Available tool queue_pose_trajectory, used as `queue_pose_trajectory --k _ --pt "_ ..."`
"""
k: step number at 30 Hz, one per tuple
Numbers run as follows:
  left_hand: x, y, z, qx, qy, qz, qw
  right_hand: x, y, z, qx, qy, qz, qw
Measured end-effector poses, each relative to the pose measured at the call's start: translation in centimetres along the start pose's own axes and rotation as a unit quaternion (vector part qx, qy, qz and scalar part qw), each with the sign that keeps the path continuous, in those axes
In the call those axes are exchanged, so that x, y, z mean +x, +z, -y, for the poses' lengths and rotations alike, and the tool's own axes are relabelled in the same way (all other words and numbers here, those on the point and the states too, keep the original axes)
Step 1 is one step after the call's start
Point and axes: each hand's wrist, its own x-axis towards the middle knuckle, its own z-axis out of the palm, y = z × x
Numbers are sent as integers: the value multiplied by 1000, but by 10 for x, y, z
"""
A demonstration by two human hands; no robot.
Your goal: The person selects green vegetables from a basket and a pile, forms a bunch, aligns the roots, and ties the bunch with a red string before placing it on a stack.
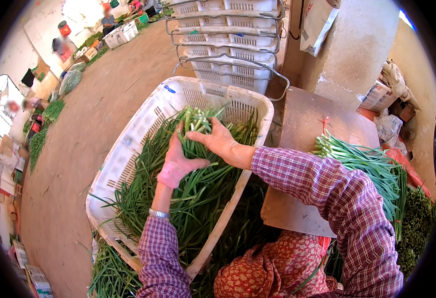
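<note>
A white slatted plastic crate (128,123) stands in front of me, tilted in the view, with long loose green leafy stalks (199,193), perhaps garlic chives, heaped in it. Over its far half, my left hand (177,160), with a pink covering at the palm, and my right hand (221,143) cup a bunch of stalks (197,119) from both sides, its pale cut ends facing up. To the right, a bundle of green stalks (366,164) lies on a brown board (311,119), beside a red tie (326,122).
Stacked white crates (229,44) with metal handles stand beyond the crate, next to a pillar (363,48). More greens (113,268) lie at the lower left, and dark green bunches (415,227) at the right. Several people sit along the far left wall, near another white crate (123,34).
</note>
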Motion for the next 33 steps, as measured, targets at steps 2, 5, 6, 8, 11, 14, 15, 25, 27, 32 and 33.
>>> queue_pose_trajectory --k 2,5,6,8,11,14,15,25,27,32,33 --pt "-7 6 -6 175 46 -107 978 -10 6 17 0 -11 17 1000" --pt "-9 11 4 27 22 -154 988 -20 15 30 -113 -97 20 989" --pt "-11 11 4 -23 13 -168 985 -25 17 36 -162 -138 24 977" --pt "-16 8 -17 -206 -22 -184 961 -28 14 44 -203 -179 51 961" --pt "-24 -6 -17 -166 2 -210 964 -12 -4 54 -212 -220 153 940" --pt "-34 -23 -21 -239 -26 -211 948 -9 -13 44 -129 -214 99 963" --pt "-37 -27 -19 -237 -26 -213 947 -11 -18 41 -81 -180 59 979" --pt "-27 -17 -8 -172 23 -219 960 -27 22 30 -183 -231 83 952" --pt "-20 -12 -4 -734 -29 -82 673 -26 36 28 -68 -219 66 971" --pt "-26 -24 -20 -41 56 -20 997 -11 26 3 104 -124 79 984" --pt "-24 -29 -21 -181 49 -20 982 -12 18 6 95 -114 90 985"
